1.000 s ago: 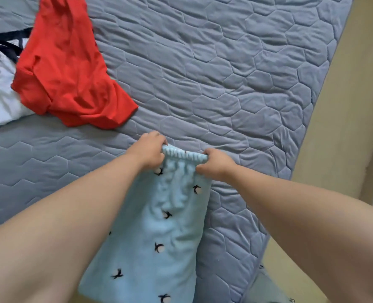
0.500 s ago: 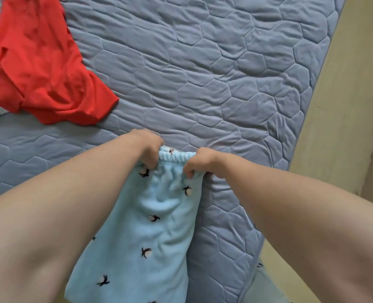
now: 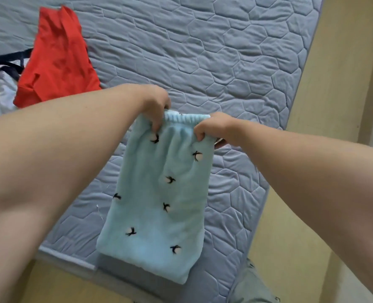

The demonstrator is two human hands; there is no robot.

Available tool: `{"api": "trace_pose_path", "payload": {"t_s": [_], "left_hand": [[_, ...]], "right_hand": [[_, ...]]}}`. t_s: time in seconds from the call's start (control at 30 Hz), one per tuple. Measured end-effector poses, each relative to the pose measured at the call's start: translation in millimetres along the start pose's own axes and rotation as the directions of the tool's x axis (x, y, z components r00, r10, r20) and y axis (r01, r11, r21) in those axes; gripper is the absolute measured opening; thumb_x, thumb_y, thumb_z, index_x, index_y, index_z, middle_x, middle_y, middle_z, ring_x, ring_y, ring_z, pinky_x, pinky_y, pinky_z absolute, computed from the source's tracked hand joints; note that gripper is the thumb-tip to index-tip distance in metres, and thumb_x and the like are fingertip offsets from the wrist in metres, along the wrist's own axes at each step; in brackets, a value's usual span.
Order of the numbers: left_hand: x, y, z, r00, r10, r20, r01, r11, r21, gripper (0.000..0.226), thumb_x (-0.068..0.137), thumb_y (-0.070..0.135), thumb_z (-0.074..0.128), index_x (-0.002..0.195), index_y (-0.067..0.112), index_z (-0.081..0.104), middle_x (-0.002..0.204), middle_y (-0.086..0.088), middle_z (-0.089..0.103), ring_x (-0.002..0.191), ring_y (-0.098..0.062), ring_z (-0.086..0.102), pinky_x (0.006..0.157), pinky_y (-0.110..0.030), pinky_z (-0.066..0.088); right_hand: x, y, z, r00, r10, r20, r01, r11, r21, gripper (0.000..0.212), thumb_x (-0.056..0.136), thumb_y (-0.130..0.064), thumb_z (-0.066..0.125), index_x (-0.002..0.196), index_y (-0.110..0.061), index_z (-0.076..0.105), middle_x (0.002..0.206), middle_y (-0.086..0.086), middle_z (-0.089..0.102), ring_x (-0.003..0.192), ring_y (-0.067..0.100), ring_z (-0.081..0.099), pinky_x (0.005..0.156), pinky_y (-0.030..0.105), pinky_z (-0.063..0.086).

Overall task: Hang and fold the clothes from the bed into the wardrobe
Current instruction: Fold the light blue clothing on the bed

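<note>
Head view. Logged pale blue garment (image 3: 157, 193) with black bird marks, folded narrow, held up over near right part of mattress (image 3: 225, 51). Runs lengthwise far to near: waistband (image 3: 186, 118) at far, upper end, other end near and low. Slants a little, lower end offset left. Hangs past near mattress edge at lower end. Cannot tell whether lower part touches quilted top.

Gripped at left waistband corner by left hand (image 3: 154, 106): fingers (image 3: 156, 125) curled down over front face, pinching cloth. Gripped at right corner by right hand (image 3: 214, 130): fingers curled over front, thumb tip showing behind right side. Both clenched on cloth, near each other, with waistband bunched between. Framed by forearms (image 3: 72, 132) from lower left and lower right corners, converging on waistband.

Noted red garment (image 3: 59, 62) crumpled at far left of mattress, well apart from blue garment, touching white garment (image 3: 0, 95) with dark straps at left frame edge. Found open quilted surface beyond hands and to their right. Traced right mattress edge diagonally, far right to near centre, just beside tan surface (image 3: 345, 84). Traced near edge low in frame, crossed by garment's lower end. Spotted grey-green cloth (image 3: 251, 287) at bottom right, just beside mattress corner; kind not clear
</note>
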State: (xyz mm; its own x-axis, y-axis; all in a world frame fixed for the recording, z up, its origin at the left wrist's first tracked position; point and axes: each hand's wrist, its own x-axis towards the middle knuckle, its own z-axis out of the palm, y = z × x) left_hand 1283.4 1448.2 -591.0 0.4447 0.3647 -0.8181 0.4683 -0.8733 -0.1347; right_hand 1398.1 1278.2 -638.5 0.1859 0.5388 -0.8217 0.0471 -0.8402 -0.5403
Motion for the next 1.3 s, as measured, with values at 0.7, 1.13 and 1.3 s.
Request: {"api": "trace_pose_path", "payload": {"t_s": [0.7, 1.13, 1.3], "left_hand": [[-21, 175, 249, 0.732, -0.663, 0.157, 0.485, 0.344, -0.804, 0.140, 0.064, 0.096, 0.044, 0.158, 0.014, -0.019, 0.166, -0.016, -0.021, 0.154, -0.036, -0.013, 0.116, -0.073, 0.009], [21, 131, 261, 0.893, -0.451, 0.008, 0.313, 0.607, -0.731, 0.141, 0.049, 0.101, 0.022, 0.153, 0.022, -0.031, 0.162, -0.016, -0.033, 0.149, -0.040, -0.028, 0.110, -0.078, -0.002], [-29, 96, 257, 0.858, -0.493, -0.148, -0.024, 0.248, -0.968, 0.072, 0.088, 0.057, 0.033, 0.145, 0.014, 0.044, 0.145, -0.011, 0.051, 0.136, -0.031, 0.045, 0.110, -0.033, 0.033]], "right_hand": [[21, 18, 9, 0.935, -0.093, -0.342, 0.015, 0.974, -0.224, 0.021, 0.060, -0.014, 0.069, 0.077, -0.015, 0.058, 0.073, 0.002, 0.054, 0.065, 0.018, 0.050, 0.057, 0.029, 0.043], [-37, 32, 63, 0.960, -0.279, 0.013, 0.276, 0.940, -0.200, 0.050, 0.041, -0.024, 0.074, 0.087, -0.010, 0.062, 0.076, -0.007, 0.060, 0.069, 0.012, 0.056, 0.058, 0.031, 0.049], [-55, 34, 88, 0.947, -0.321, -0.018, 0.314, 0.936, -0.161, 0.043, 0.043, -0.025, 0.073, 0.082, -0.020, 0.054, 0.077, -0.011, 0.057, 0.070, 0.010, 0.052, 0.058, 0.027, 0.046]]}}
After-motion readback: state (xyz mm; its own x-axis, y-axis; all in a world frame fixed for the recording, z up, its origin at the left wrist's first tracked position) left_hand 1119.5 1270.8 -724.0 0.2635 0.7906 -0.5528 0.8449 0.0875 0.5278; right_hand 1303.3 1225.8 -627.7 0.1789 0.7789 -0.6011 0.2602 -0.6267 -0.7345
